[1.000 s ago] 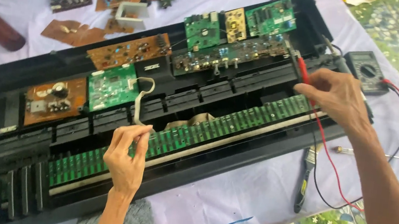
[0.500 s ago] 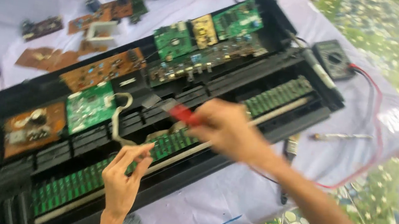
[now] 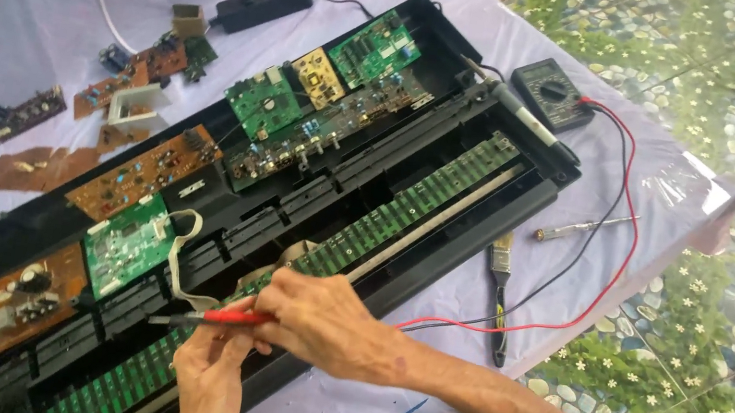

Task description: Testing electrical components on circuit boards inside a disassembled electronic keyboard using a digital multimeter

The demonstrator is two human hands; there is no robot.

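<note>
Two hands meet low in the middle of your view, over the front edge of the long black opened case (image 3: 455, 142) that lies slantwise across the white cloth (image 3: 48, 3). Your right hand (image 3: 326, 322) has its fingers closed around the red probe (image 3: 220, 316), whose dark tip points left toward the green strip of boards (image 3: 406, 207) running along the case's near side. Your left hand (image 3: 211, 377) comes up from below, its fingers curled and touching the same probe just under the right hand; whether it truly grips it you cannot tell. From the right hand a red lead (image 3: 620, 235) and a black one run right over the cloth and loop up to the black meter (image 3: 554, 94) at the case's far corner. Just beside the meter a grey-handled iron (image 3: 522, 115) rests on the case's rim. A small brush (image 3: 499, 285) lies on the cloth beside the case's front, and a thin metal tool (image 3: 583, 227) lies farther right. Inside the case sit a green board (image 3: 127, 243) with a pale ribbon cable (image 3: 180, 261) looping off it, just left of your hands, and a brown board (image 3: 144, 173) behind it. Loose small boards (image 3: 129, 79) lie on the cloth behind the case, near a black power strip (image 3: 262, 1)
</note>
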